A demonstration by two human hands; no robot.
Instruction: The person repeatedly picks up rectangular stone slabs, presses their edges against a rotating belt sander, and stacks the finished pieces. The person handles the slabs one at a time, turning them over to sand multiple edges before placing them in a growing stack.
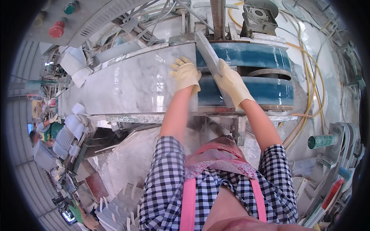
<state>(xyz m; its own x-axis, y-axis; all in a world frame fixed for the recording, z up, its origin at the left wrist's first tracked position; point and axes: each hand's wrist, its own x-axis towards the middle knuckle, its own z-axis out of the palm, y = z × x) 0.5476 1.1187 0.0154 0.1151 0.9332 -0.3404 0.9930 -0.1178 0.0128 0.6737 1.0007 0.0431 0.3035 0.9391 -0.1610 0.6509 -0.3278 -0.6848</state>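
A white, grey-veined stone slab [135, 81] with a glossy face lies on the machine bed. My left hand [186, 75], in a cream rubber glove, rests on the slab close to its right edge, fingers spread. Slanting over two blue belts [246, 54] beside the slab is a long, flat grey bar [209, 54]. My right hand [231, 81], gloved alike, is closed around the middle of this bar; the thumb side lies along its edge. The bar's far end reaches the machine's back rail, and its near end lies by the front edge of the lower belt.
A dusty motor [260, 17] stands behind the belts. Yellow hoses [308, 73] run down the right side. At the upper left is a control panel with a red button [56, 29]. Stacked pale slabs [117, 210] stand at lower left, and other people are at the far left.
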